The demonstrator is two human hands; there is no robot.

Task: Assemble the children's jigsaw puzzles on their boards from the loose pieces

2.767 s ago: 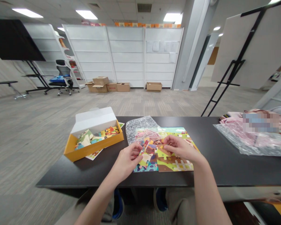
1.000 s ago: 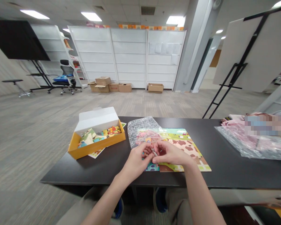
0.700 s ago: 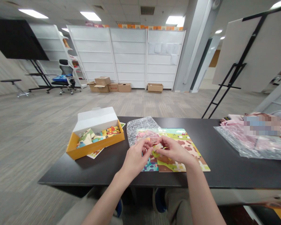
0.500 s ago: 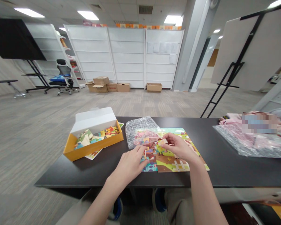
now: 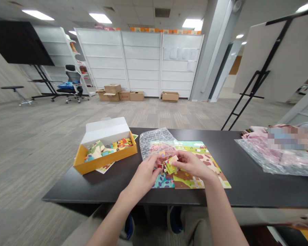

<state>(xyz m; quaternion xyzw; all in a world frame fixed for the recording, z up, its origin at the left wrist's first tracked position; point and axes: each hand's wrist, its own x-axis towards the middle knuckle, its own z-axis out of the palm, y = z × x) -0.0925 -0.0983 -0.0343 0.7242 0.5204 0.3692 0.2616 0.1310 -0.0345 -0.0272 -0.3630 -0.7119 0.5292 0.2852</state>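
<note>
My right hand is closed in a pinch on yellow-green puzzle pieces, tilted above the picture boards. Fingers of my left hand close around a small puzzle piece with red and white on it, mostly hidden by the fingers. The two hands almost meet. Beneath the right hand lies a farm picture board with a fence and a cow-patterned patch. A turquoise leafy picture lies beside it, under the left hand. A clear plastic bag covers the upper left of the pictures.
To the left stands an open yellow box with several puzzle pieces inside, resting partly on printed cards. Pink items in clear plastic packaging lie at the right of the black table.
The left hand has lifted a red and purple piece off the turquoise picture. The right hand has shifted left and lower with its pieces, bringing both hands closer together.
</note>
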